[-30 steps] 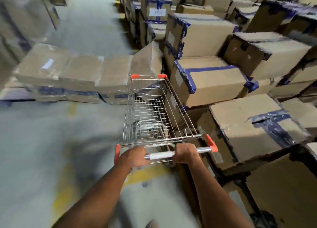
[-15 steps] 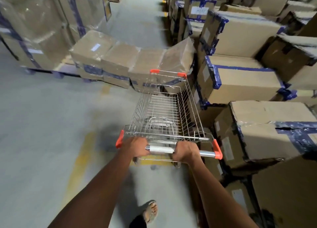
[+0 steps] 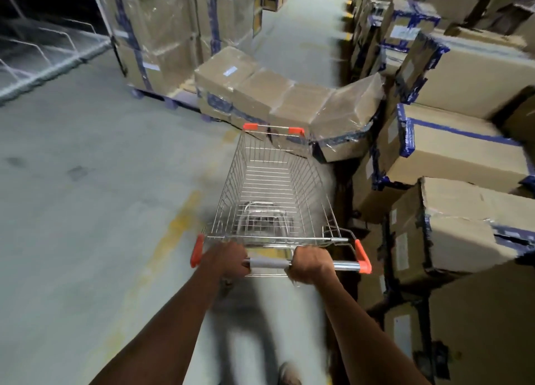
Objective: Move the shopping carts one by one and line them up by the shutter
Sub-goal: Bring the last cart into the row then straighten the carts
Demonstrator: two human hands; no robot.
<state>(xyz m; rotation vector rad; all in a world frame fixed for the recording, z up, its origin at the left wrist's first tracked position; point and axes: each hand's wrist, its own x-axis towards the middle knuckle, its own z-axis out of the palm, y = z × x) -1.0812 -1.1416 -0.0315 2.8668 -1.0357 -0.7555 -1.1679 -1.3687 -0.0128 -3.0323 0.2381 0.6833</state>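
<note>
Both hands, left point(image 3: 228, 258) and right point(image 3: 311, 264), clamped on handle point(image 3: 270, 263) to steer empty cart point(image 3: 275, 187) past boxes point(image 3: 289, 101) at centre frame.

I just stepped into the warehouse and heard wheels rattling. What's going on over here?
A person is pushing an empty shopping cart across the concrete floor. The left hand and right hand both grip the cart's handle bar. Stacked cardboard boxes line the cart's right side, and a low row of wrapped boxes sits just ahead of its front end. No shutter or other carts are in view.
</note>
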